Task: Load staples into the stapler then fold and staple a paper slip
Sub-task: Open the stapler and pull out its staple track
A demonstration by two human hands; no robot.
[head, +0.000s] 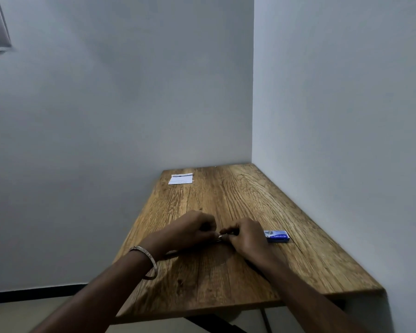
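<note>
Metal glints between our two hands, where a small silvery stapler (pixel 220 237) is caught near the middle of the worktop (pixel 226 272); most of it is hidden by our knuckles, so we cannot tell whether it is open or closed. Our left hand (pixel 192 230) curls its fingers (pixel 208 228) round the stapler's left end, and our right hand (pixel 244 237) pinches the other end with its fingers (pixel 231 230) drawn in tight. We cannot tell whether any staples are between the fingertips. Both hands rest low, on or just above the wood. A metal bangle (pixel 145 261) circles our left wrist.

Just beside the right hand, to its right, lies a blue staple box (pixel 276 236), flat on the worktop and apart from the hand. Well away, at the far left corner of the worktop near the wall, we see the white paper slip (pixel 181 179) lying flat, with faint print we cannot read.

Brown wood grain runs the length of the worktop, which sits pushed into the corner of two pale grey walls (pixel 334 104). A dark skirting strip (pixel 34 293) lines the floor at lower left.
</note>
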